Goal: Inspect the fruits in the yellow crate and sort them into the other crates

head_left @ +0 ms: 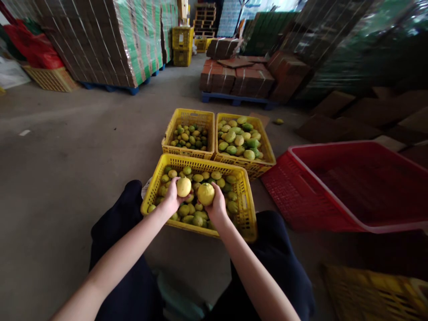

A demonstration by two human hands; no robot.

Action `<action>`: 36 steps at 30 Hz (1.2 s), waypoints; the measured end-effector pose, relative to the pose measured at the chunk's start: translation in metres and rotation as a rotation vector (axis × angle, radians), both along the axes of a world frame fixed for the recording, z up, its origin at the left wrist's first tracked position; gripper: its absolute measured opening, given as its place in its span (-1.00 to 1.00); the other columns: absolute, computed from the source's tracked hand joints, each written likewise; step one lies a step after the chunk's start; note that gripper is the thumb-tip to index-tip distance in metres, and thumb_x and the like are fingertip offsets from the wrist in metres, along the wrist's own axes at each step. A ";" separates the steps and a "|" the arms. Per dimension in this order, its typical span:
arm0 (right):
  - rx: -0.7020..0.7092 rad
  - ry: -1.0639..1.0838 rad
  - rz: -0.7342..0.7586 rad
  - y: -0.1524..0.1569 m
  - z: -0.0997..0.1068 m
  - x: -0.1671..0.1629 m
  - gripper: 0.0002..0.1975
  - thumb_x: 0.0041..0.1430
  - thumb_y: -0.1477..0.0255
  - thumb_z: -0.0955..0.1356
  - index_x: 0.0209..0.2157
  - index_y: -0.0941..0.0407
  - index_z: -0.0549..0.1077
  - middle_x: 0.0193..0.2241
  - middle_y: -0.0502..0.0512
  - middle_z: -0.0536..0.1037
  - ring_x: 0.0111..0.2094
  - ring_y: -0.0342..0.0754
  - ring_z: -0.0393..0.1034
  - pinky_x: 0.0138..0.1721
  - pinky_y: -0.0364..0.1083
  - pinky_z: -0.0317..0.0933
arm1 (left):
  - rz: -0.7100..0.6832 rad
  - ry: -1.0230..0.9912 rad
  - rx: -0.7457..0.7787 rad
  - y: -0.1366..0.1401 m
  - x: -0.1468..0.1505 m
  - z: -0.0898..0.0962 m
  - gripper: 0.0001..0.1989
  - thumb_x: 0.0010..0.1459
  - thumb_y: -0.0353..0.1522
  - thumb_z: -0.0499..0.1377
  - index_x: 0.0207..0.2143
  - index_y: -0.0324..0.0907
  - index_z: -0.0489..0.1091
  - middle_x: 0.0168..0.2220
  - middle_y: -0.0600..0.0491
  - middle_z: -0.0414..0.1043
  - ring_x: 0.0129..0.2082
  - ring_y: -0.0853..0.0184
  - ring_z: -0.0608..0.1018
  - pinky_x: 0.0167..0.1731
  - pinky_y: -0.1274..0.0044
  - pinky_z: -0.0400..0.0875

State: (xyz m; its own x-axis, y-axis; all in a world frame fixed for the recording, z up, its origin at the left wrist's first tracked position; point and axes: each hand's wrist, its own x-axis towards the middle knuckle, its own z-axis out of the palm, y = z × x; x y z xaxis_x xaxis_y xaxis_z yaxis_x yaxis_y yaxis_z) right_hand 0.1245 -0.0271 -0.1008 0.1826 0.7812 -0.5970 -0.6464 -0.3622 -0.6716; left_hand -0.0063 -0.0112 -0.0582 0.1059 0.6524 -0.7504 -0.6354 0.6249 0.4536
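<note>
My left hand is closed around a pale yellow lemon. In my right hand is a second, slightly greener lemon. Both are held side by side, a small gap between them, above a yellow plastic crate. Inside that crate lie many yellow-green lemons, partly hidden by my hands. Behind it on the left, another yellow crate holds smaller, greener lemons. To its right, a third yellow crate is filled higher with larger green and yellow lemons.
A large red crate stands at the right, above a dark yellow crate in the lower corner. A loose fruit lies on the floor. Stacked cardboard sits on a blue pallet behind. My knees flank the near crate.
</note>
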 end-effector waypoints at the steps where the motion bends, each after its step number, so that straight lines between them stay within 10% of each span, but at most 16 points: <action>1: 0.006 0.005 0.010 -0.001 0.003 0.000 -0.67 -0.02 0.07 0.44 -0.41 0.02 0.37 -0.62 -0.04 0.51 -0.51 0.05 0.51 -0.66 -0.07 0.34 | 0.004 0.032 0.010 -0.001 0.000 0.001 -0.76 0.33 -0.28 0.00 -0.22 -0.19 0.42 -0.60 0.11 0.46 -0.73 0.40 0.48 -0.76 0.65 0.35; 13: -0.031 0.082 0.024 -0.010 0.023 -0.002 -0.60 0.03 -0.01 0.41 -0.44 0.04 0.37 -0.64 -0.05 0.48 -0.52 0.03 0.51 -0.61 -0.09 0.34 | -0.227 0.190 0.124 -0.006 0.007 0.005 -0.70 0.36 -0.28 -0.05 -0.20 -0.20 0.44 -0.63 0.12 0.43 -0.77 0.38 0.43 -0.74 0.60 0.33; 29: 0.130 0.050 0.098 -0.011 0.015 0.004 -0.55 0.05 0.03 0.41 -0.63 0.11 0.39 -0.66 0.03 0.51 -0.58 -0.05 0.44 -0.62 -0.14 0.29 | -0.400 0.585 0.761 -0.001 -0.005 -0.011 -0.55 0.19 -0.18 0.03 -0.67 -0.19 0.44 -0.61 -0.02 0.46 -0.48 0.30 0.49 -0.40 0.54 0.40; 36: 0.044 0.194 0.117 -0.007 0.009 0.007 -0.61 0.20 0.10 0.33 -0.49 0.12 0.46 -0.67 0.02 0.50 -0.62 -0.05 0.44 -0.61 -0.13 0.33 | -0.447 0.285 0.365 -0.002 -0.001 -0.001 -0.59 0.25 -0.16 -0.03 -0.40 -0.20 0.49 -0.62 0.04 0.43 -0.69 0.33 0.45 -0.74 0.58 0.24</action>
State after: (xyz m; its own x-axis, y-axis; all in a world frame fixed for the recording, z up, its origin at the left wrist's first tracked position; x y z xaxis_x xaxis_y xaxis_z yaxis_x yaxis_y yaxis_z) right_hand 0.1310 -0.0340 -0.0918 -0.0258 0.8166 -0.5766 -0.7205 -0.4150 -0.5555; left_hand -0.0072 -0.0131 -0.0596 0.2559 0.8101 -0.5276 -0.1724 0.5752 0.7996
